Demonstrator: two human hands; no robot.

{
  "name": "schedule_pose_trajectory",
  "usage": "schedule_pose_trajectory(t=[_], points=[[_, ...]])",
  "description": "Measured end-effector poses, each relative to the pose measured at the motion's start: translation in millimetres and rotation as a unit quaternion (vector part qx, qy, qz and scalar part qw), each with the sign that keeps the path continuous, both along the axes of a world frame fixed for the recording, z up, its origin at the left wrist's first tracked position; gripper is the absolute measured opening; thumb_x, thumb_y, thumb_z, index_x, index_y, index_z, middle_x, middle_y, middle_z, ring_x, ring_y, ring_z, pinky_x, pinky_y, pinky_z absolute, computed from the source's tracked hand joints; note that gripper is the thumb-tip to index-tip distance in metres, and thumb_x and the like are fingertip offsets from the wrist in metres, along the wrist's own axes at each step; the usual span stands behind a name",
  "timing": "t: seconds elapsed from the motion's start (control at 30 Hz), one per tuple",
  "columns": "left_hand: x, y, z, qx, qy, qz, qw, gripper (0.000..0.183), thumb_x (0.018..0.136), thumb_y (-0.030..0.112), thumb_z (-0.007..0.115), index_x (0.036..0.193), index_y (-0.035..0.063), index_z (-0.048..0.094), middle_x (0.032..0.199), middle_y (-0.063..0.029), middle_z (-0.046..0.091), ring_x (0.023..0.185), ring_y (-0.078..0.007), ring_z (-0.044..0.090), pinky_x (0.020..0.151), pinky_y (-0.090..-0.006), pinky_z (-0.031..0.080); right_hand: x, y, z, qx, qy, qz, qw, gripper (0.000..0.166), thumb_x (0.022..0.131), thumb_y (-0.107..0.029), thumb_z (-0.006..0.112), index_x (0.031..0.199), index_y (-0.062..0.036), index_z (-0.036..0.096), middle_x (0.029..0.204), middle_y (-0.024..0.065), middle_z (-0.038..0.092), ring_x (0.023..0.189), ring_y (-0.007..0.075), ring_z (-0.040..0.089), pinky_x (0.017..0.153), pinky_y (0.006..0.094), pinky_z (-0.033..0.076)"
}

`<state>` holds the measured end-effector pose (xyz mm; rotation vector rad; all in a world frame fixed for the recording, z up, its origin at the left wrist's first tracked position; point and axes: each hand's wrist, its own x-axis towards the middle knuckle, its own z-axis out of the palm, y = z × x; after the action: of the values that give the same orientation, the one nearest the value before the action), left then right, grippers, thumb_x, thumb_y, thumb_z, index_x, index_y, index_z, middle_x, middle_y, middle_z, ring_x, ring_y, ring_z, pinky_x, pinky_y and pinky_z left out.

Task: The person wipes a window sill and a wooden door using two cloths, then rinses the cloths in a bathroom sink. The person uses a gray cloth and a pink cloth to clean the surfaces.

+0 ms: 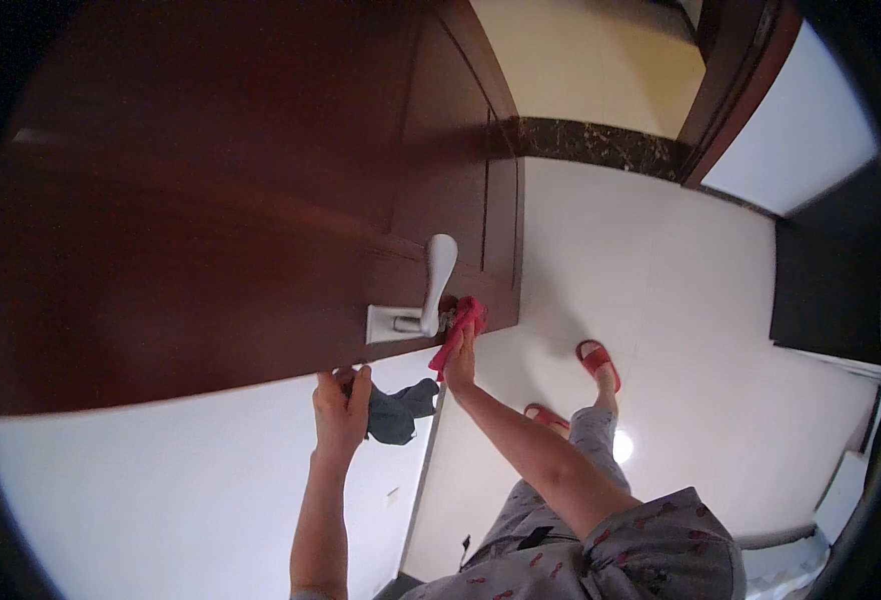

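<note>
A brown wooden door (260, 172) stands ajar before me. On its face is a silver lever handle (439, 277) with a pale backplate (380, 324). My right hand (461, 360) presses a red cloth (464, 330) against the door beside the handle, close to the door's edge. The palm and fingers lie flat along the cloth. My left hand (339, 412) is at the door's edge, its fingertips partly hidden there. From this hand hangs a dark grey cloth (395, 414).
A white wall (185, 495) lies behind the door's edge. Below is a pale tiled floor (680, 285), where my feet stand in red slippers (598, 364). A dark marble threshold (598, 144) crosses the doorway beside a brown door frame (740, 90). Dark furniture (830, 277) stands at right.
</note>
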<state>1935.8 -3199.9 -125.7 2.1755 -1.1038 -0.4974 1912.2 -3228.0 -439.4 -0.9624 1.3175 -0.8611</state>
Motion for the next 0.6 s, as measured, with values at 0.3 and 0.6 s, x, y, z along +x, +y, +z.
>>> schedule_pose_trajectory(t=[0.3, 0.6], points=[[3, 21, 16, 0.136, -0.188, -0.157, 0.960, 0.059, 0.085, 0.007, 0.049, 0.140, 0.0125, 0.028, 0.072, -0.0198, 0.063, 0.065, -0.0414, 0.062, 0.063, -0.0513, 0.049, -38, -58, 151, 0.493, -0.490, -0.173, 0.698, 0.028, 0.092, -0.032, 0.048, 0.108, -0.0116, 0.059, 0.107, 0.0049, 0.062, 0.098, 0.0255, 0.059, 0.078, 0.0434, 0.051], [-20, 26, 1, 0.020, -0.078, -0.160, 0.984, 0.042, 0.086, 0.009, 0.050, 0.126, 0.0152, 0.040, 0.070, -0.0180, 0.063, 0.065, -0.0397, 0.062, 0.061, -0.0514, 0.047, -174, -71, 259, 0.443, -0.518, 0.015, 0.731, 0.038, 0.098, -0.036, 0.045, 0.120, -0.0077, 0.057, 0.108, 0.0112, 0.064, 0.086, 0.0255, 0.065, 0.063, 0.0325, 0.056]])
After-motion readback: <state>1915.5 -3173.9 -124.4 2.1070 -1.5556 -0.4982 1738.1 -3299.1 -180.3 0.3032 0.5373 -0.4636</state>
